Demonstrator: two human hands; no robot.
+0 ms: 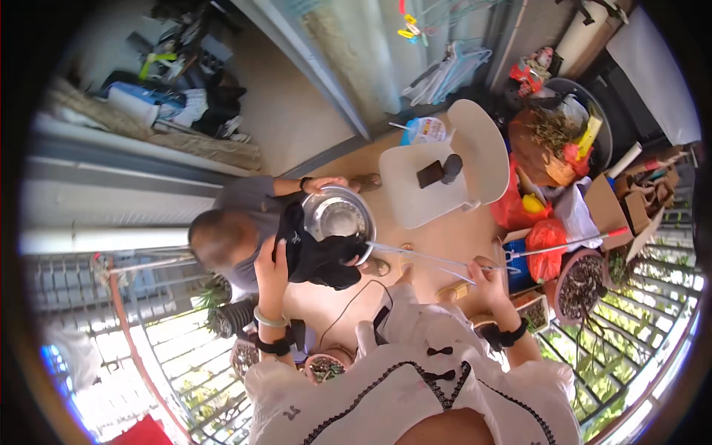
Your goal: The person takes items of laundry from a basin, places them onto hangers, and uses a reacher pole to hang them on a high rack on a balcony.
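My left hand (271, 273) is closed on the edge of a black garment (320, 256), which droops in front of a co-worker. Over on the right, my right hand (486, 282) grips one end of a pale wire clothes hanger (423, 257). The hanger's other end reaches the garment beside the basin rim. A shiny metal basin (337, 215) is held tilted by the co-worker, whose hand (326, 183) is on its far rim. Part of the garment covers the basin's near side, and its folds hide my left fingertips in part.
A white chair (426, 204) bears a dark phone (429, 175) and a dark cylinder. Potted plants (582, 285), bags and cardboard boxes (630, 204) crowd the right side by the railing. A thin cable (348, 302) lies on the floor. More hangers (449, 74) hang at the back.
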